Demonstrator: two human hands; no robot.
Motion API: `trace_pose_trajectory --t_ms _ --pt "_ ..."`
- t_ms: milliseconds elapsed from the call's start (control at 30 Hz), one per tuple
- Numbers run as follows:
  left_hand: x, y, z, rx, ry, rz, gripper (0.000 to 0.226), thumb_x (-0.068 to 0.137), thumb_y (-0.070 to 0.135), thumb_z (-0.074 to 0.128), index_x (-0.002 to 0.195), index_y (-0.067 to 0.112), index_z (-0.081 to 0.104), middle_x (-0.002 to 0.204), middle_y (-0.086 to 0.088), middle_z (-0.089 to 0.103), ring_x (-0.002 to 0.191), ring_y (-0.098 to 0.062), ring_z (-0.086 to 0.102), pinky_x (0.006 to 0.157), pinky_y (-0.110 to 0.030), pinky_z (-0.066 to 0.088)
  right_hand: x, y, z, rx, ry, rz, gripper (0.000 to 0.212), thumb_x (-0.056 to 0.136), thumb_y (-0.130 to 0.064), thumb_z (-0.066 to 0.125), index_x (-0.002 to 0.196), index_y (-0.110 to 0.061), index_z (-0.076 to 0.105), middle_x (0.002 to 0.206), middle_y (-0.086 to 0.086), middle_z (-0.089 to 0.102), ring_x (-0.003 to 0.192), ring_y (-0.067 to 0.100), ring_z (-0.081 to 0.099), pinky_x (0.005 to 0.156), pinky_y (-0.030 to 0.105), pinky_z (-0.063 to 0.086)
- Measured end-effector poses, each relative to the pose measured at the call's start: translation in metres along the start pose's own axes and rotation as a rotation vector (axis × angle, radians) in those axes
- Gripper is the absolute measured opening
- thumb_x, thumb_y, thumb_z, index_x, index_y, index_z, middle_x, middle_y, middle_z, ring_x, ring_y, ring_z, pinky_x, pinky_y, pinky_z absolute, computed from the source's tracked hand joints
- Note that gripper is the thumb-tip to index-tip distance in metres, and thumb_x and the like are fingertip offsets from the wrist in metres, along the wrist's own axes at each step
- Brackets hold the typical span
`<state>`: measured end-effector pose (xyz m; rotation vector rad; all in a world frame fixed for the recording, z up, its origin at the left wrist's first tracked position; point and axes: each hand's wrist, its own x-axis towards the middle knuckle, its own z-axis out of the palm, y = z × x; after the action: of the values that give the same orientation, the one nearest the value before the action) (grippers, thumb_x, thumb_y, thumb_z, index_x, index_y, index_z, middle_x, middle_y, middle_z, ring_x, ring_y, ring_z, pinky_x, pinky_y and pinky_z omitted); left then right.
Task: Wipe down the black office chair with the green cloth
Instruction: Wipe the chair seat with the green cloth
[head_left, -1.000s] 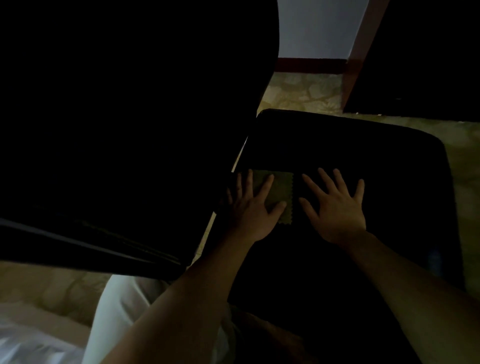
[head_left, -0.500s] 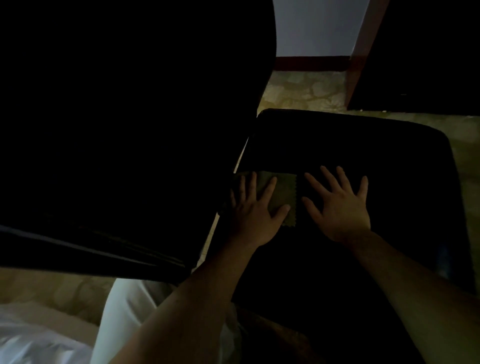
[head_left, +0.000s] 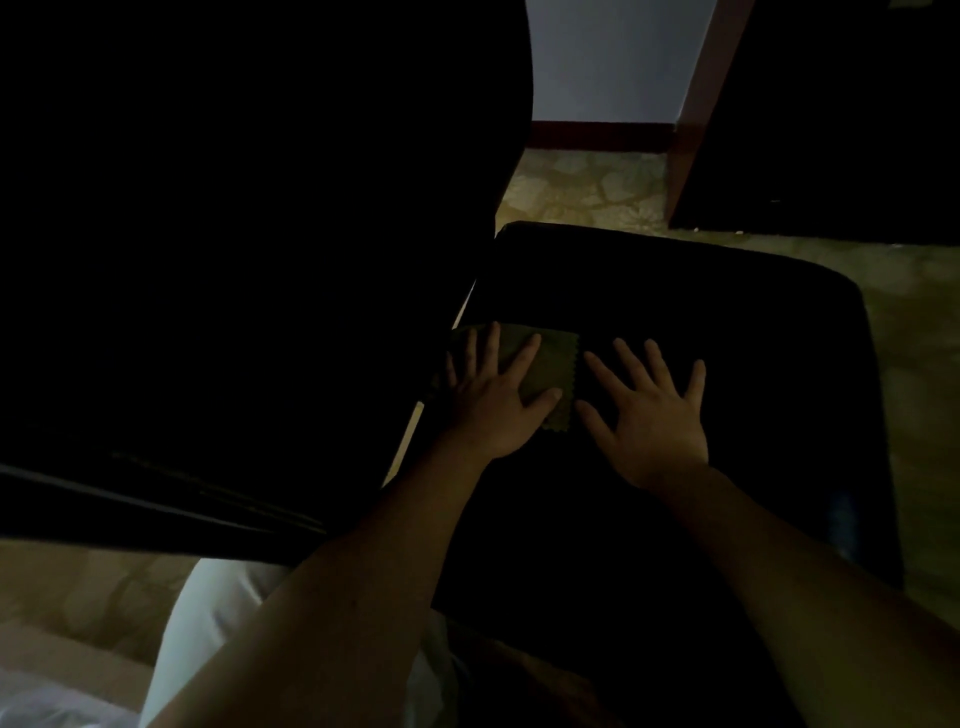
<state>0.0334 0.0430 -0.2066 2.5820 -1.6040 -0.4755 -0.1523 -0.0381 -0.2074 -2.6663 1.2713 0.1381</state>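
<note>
Left hand (head_left: 491, 402) flat on green cloth (head_left: 558, 364) — right hand (head_left: 652, 415) on chair (head_left: 727, 312)

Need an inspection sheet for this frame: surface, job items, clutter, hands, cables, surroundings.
Surface: black chair seat, very dim; dirt cannot be judged.
Job's things: green cloth lies flat on the seat's left part, near the chair back.
Clutter: nothing seen.
Hands: left hand presses flat on the cloth, fingers spread; right hand lies flat on the bare seat just beside the cloth, holding nothing.
Cables: nothing seen.
Surroundings: patterned floor, pale wall, wooden post.
</note>
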Motion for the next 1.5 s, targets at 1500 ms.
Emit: trace_pose_trajectory --t_ms 1500 --pt "0.018 0.021 -0.001 0.003 0.066 -0.076 0.078 0.093 0.076 0.033 0.158 0.05 0.0 0.17 0.0 -0.014 0.155 -0.027 -0.017 0.123 -0.058 -0.008 0.04 0.026 -0.009 -0.034 0.023 -0.023 0.088 0.078 -0.086 -0.008 0.157 -0.048 -0.002 0.17 -0.007 -0.005 0.155 0.028 -0.013 0.118 0.066 -0.01"
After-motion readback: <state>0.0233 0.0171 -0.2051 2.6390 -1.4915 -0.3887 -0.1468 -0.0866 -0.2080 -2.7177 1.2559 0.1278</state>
